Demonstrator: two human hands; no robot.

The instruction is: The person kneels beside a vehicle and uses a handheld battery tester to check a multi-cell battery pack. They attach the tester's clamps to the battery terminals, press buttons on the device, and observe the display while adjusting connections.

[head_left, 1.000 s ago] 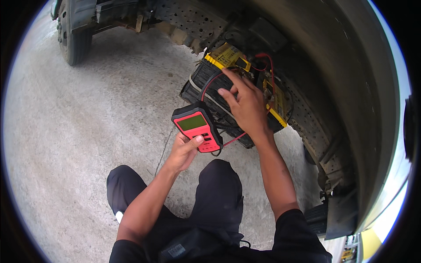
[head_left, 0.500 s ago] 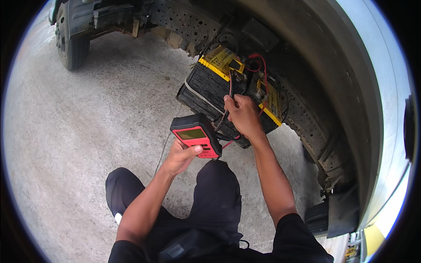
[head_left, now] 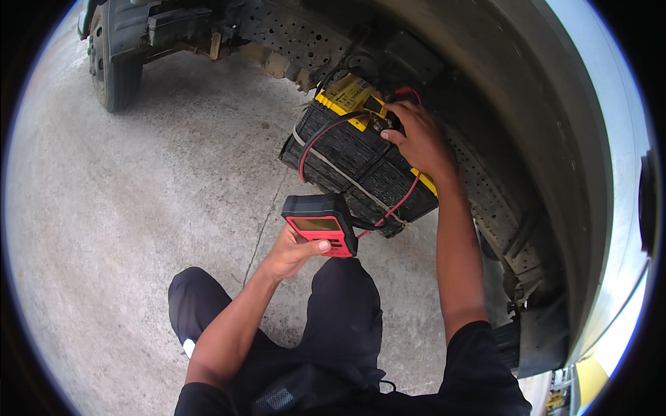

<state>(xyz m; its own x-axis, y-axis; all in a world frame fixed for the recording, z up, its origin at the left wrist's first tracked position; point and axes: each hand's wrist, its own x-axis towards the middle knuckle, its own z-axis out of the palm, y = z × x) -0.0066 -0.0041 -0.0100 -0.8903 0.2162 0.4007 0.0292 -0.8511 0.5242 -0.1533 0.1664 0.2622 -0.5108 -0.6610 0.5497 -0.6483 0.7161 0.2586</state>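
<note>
In my left hand [head_left: 288,256] is a red and black handheld battery tester [head_left: 321,224], its screen tilted up, my thumb resting on its button area. My right hand [head_left: 424,142] reaches over the tops of two black vehicle batteries [head_left: 347,149] with yellow tops. Its thumb and index finger are apart beside the terminals; the other fingers are partly hidden. A black-and-red cable [head_left: 304,156] loops down over the left battery's side from the terminal area. Another red cable [head_left: 401,203] runs down the right battery's front towards the tester.
The batteries sit beneath a vehicle's perforated metal frame [head_left: 291,31]. A curved body panel [head_left: 548,139] overhangs on the right. At the far left stands a tyre [head_left: 125,80]. A pale strap [head_left: 333,163] crosses the batteries. Concrete floor [head_left: 152,187] lies below.
My right hand has released the cable and moved up and right to the terminals. The cable now arcs across the left battery. The tester has shifted slightly right and down.
</note>
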